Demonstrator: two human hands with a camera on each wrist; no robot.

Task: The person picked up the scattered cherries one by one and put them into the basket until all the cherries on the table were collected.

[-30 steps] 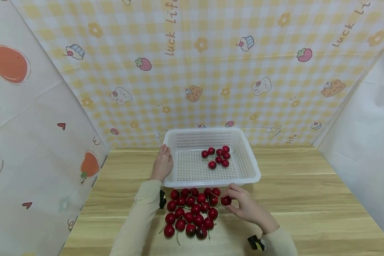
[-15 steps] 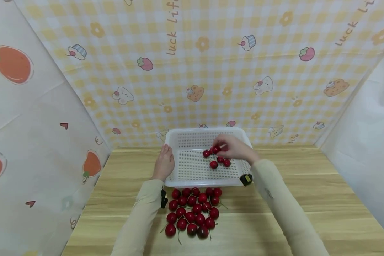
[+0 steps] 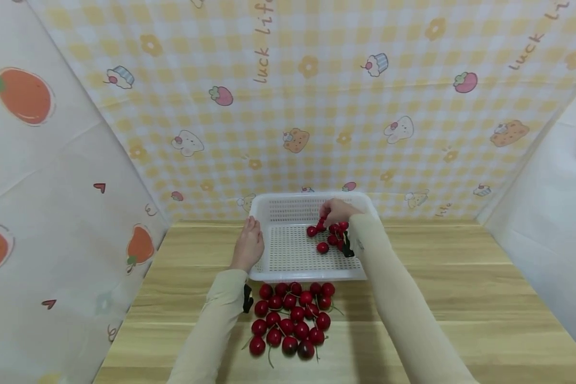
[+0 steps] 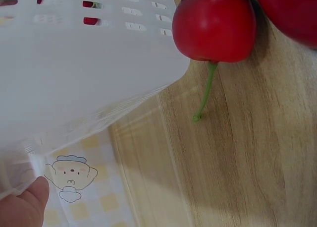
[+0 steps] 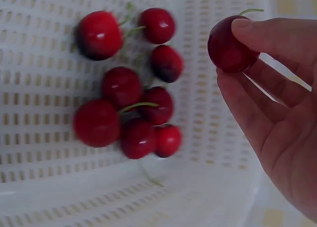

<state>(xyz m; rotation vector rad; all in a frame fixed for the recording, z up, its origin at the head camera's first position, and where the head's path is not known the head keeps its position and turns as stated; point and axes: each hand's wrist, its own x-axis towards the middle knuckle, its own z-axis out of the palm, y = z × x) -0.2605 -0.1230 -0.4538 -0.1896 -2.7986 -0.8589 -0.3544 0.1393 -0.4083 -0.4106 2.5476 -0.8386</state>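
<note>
In the right wrist view, my right hand pinches a dark red cherry between thumb and fingers, its short green stem pointing up. The head view has this right hand over the back right part of a white slotted plastic basket. Several cherries lie on the basket floor beside it. My left hand rests on the basket's left rim with its fingers lying along it; one fingertip shows at the rim in the left wrist view.
Several stemmed cherries lie in rough rows on the wooden table, just in front of the basket. Behind the basket hangs a yellow checked cloth. White sheets line the sides.
My right hand has carried a cherry from the right edge of the rows on the table up into the basket, then slightly further left. The left hand stays on the rim.
</note>
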